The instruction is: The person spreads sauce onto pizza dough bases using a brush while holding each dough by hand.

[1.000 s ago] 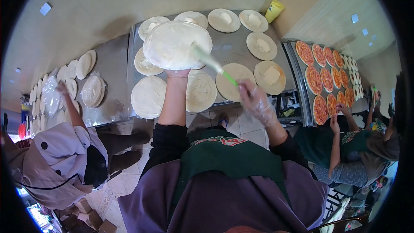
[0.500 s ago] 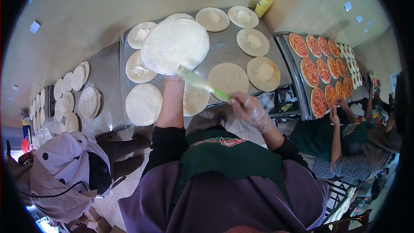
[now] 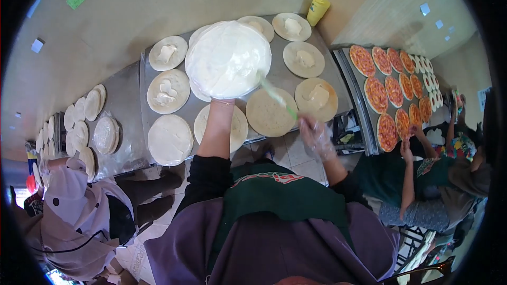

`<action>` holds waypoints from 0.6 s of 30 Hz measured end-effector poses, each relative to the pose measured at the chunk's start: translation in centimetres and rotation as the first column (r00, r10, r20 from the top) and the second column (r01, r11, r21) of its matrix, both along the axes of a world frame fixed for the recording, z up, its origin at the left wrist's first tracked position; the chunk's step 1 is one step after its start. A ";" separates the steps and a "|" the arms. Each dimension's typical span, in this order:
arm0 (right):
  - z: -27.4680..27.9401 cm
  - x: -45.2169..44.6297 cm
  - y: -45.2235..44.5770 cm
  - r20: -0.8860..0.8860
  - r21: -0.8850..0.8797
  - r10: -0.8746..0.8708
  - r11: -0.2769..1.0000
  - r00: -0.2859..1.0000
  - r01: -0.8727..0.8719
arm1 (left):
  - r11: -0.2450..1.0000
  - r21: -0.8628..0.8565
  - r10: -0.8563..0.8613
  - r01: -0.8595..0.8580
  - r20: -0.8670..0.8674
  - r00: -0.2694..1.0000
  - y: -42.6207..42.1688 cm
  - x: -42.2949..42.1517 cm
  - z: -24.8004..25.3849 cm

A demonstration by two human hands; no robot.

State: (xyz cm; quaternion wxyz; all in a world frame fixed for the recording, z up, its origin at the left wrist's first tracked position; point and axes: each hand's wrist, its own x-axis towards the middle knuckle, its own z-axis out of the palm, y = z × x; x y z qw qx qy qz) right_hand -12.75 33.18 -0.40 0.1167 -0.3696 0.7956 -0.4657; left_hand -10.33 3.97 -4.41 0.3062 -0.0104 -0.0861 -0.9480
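Note:
A round pizza base (image 3: 224, 63) coated in white spread is held up over the metal table. It rests on my left hand (image 3: 222, 103), whose fingers are hidden beneath it; only the wrist and glove edge show. My right hand (image 3: 316, 136), in a clear plastic glove, is closed around the green handle of a spreading spatula (image 3: 279, 99). The white blade, smeared by motion, touches the lower right of the coated base. Around it on the table lie a plain base (image 3: 269, 113), an evenly coated base (image 3: 170, 140) and several with a dollop of spread.
A yellow cup (image 3: 318, 10) stands at the table's back right corner. On the right-hand table are several red-topped pizzas (image 3: 376, 95), with a co-worker's hands (image 3: 409, 140) over one. Wrapped bases (image 3: 106, 134) lie at left, near another person in a light garment (image 3: 79, 200).
The held base has shifted a little right in view, and the blade now touches farther right on it. My right hand has moved right and down. The view has also shifted slightly.

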 end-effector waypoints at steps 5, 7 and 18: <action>-2.6 1.5 2.1 0.271 -0.055 0.093 0.995 0.958 -0.081 | 1.000 0.002 0.029 -0.029 0.038 0.999 0.1 -2.6 -0.7; -2.9 1.1 2.7 0.549 -0.182 0.042 0.981 0.835 0.071 | 1.000 0.014 0.017 -0.018 0.063 0.998 0.7 -2.7 -1.8; -0.9 -4.2 4.0 0.708 -0.205 -0.069 0.932 0.703 0.298 | 0.965 0.229 -0.147 0.124 0.084 0.986 3.5 -9.4 -9.4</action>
